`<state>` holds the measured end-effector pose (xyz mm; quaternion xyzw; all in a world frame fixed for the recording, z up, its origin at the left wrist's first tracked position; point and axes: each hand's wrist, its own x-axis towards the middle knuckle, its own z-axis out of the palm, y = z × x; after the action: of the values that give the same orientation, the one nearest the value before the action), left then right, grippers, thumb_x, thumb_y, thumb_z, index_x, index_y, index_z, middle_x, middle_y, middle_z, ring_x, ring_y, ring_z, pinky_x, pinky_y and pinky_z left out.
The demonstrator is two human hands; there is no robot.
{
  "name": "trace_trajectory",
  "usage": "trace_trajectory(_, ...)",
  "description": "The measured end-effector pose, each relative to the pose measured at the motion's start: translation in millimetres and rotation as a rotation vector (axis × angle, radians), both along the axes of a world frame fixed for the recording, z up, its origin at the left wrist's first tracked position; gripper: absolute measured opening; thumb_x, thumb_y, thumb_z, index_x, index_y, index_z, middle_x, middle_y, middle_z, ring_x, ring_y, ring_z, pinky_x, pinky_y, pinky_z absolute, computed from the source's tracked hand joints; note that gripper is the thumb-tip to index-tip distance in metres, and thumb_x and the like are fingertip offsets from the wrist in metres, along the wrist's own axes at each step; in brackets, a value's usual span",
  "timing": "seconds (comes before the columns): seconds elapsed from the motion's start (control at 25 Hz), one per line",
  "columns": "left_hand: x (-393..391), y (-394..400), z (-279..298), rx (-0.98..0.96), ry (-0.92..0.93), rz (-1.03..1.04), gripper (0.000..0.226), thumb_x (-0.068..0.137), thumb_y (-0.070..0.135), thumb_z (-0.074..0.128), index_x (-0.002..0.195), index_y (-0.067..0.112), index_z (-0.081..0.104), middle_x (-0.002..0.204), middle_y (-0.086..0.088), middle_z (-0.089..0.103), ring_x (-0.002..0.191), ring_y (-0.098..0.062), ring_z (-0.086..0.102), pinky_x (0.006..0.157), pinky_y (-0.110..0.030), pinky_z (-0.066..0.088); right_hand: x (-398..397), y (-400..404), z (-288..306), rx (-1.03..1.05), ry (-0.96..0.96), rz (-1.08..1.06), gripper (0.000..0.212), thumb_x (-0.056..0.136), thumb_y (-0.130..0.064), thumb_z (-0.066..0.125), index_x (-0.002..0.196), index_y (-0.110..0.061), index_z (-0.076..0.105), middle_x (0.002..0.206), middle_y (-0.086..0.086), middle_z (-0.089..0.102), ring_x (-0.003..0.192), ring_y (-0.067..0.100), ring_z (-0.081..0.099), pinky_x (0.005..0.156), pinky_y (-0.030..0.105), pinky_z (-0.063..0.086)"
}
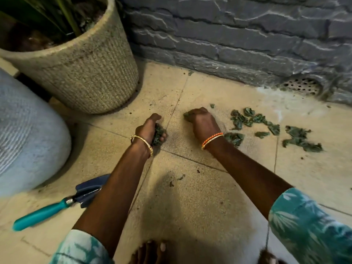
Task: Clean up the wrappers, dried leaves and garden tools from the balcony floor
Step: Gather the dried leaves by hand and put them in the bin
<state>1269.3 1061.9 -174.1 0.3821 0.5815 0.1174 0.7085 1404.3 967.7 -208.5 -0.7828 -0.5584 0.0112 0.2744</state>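
My left hand grips a clump of dried leaves just above the tiled floor. A little to its right, my right hand is curled into a fist over more leaves, with a bit of leaf showing at its fingertips. Several loose dried leaves lie scattered on the tiles to the right of that hand, reaching out to a further patch. A garden trowel with a teal handle and dark blue blade lies on the floor at lower left, partly under my left forearm.
A large ribbed plant pot stands at the upper left, a pale blue rounded pot at the left edge. A grey stone wall runs along the back with a drain grate at its foot. My bare toes show at the bottom.
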Motion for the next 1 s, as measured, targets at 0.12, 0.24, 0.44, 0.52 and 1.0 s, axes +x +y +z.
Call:
trace_trajectory(0.12,10,-16,4,-0.056,-0.072,0.017,0.026,0.087,0.022,0.062,0.068,0.006,0.057,0.057,-0.009,0.061,0.041,-0.014,0.055,0.036,-0.017,0.042,24,-5,22,-0.024,0.534,-0.185,0.02,0.079,0.008,0.061,0.093,-0.001,0.073,0.097,0.016,0.071,0.085,0.021,0.068,0.082,0.026,0.054)
trace_trajectory(0.24,23,-30,12,-0.068,-0.135,0.018,0.023,0.092,0.021,0.061,0.077,0.004,0.057,0.049,-0.004,0.064,0.04,-0.013,0.061,0.036,-0.016,0.046,42,-21,61,0.211,1.138,-0.298,0.013,0.076,0.008,0.068,0.08,-0.004,0.071,0.073,0.0,0.073,0.066,0.004,0.066,0.07,0.016,0.055)
trace_trajectory(0.44,37,-51,19,-0.205,-0.281,-0.087,0.022,0.098,0.02,0.049,0.083,0.005,0.057,0.061,-0.006,0.069,0.047,-0.011,0.065,0.045,-0.017,0.053,22,-47,95,0.364,1.722,-0.161,0.021,0.08,0.016,0.056,0.08,-0.001,0.067,0.072,0.003,0.072,0.069,0.011,0.068,0.076,0.023,0.056)
trace_trajectory(0.52,38,-58,23,-0.208,-0.331,-0.136,0.025,0.1,0.019,0.043,0.085,0.005,0.058,0.063,-0.007,0.068,0.045,-0.011,0.062,0.044,-0.016,0.052,-2,-52,86,0.287,1.466,-0.144,0.017,0.078,0.014,0.061,0.082,-0.001,0.067,0.072,-0.001,0.071,0.066,0.008,0.066,0.07,0.025,0.057)
trace_trajectory(1.0,13,-43,4,-0.147,-0.148,-0.063,0.027,0.094,0.021,0.047,0.068,0.016,0.049,0.056,0.001,0.052,0.033,-0.012,0.047,0.033,-0.014,0.035,-17,-56,53,0.123,0.397,-0.169,0.029,0.075,0.002,0.042,0.1,-0.008,0.051,0.099,0.014,0.061,0.086,0.026,0.058,0.076,0.033,0.05)
